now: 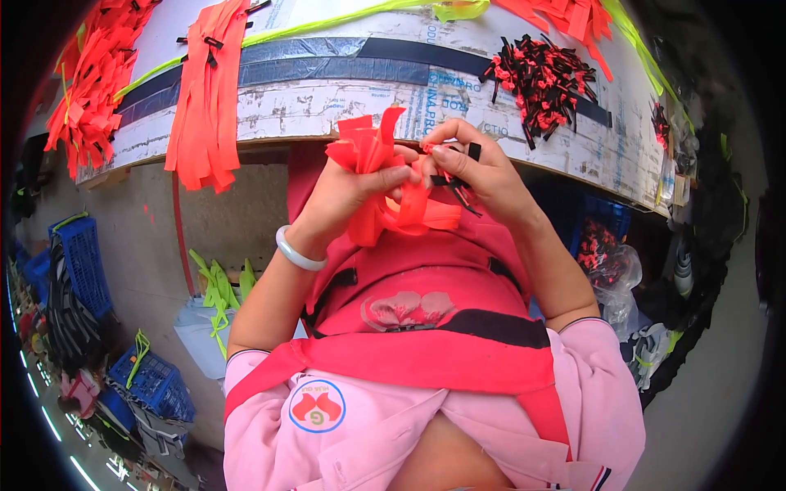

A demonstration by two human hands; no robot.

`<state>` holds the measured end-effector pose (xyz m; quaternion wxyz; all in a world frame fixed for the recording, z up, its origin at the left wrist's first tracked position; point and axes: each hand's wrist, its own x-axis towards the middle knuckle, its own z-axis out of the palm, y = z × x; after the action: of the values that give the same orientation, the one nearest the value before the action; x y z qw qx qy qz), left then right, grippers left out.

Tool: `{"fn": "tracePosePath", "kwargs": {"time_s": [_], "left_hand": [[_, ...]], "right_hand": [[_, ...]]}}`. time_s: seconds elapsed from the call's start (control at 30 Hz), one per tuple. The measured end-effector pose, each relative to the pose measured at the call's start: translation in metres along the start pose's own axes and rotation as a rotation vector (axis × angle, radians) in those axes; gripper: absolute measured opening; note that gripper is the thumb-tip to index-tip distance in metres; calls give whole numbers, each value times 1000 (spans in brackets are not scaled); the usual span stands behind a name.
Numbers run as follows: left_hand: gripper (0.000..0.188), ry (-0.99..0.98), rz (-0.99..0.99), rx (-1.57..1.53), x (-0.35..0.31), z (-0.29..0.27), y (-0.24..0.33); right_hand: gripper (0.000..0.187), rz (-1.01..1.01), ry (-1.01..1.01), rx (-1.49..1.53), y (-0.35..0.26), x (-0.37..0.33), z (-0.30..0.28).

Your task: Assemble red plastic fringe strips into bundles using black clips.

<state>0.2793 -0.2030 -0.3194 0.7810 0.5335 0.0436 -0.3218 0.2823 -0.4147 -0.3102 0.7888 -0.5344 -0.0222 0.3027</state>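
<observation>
My left hand (357, 186) is closed around a bunch of bright orange-red fabric strips (365, 146), whose ends fan out above the fist and hang below it. Close beside it, my right hand (485, 173) pinches several small black-and-red tabs (460, 193) by the fingertips. Both hands meet in front of my red apron (409, 278), just off the table's near edge. Fingers partly hide where the strips and tabs come together. On the table to the right lies a heap of similar black-and-red tabs (540, 88).
A flat bundle of orange-red strips (205, 106) hangs over the edge of the worn, taped table (327, 114). More strips (90, 90) drape at the far left. A yellow-green ribbon (327, 26) crosses the tabletop. Blue crates (152, 383) stand on the floor at left.
</observation>
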Motion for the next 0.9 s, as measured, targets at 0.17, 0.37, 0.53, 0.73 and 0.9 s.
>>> {"fn": "tracePosePath", "kwargs": {"time_s": [0.17,0.37,0.53,0.73,0.9], "left_hand": [[27,18,-37,-113,1,-9,-15],[30,-15,-27,-244,1,-3,-12],[23,-183,-66,-238,0,-13,-17],[13,73,-5,118,2,-2,-12],[17,48,92,40,-1,3,-13]], "right_hand": [[20,44,162,-142,-2,1,1],[20,49,210,12,6,1,4],[21,74,160,-21,5,0,3],[23,-66,261,-85,23,1,3],[21,106,249,78,14,-8,8]]}}
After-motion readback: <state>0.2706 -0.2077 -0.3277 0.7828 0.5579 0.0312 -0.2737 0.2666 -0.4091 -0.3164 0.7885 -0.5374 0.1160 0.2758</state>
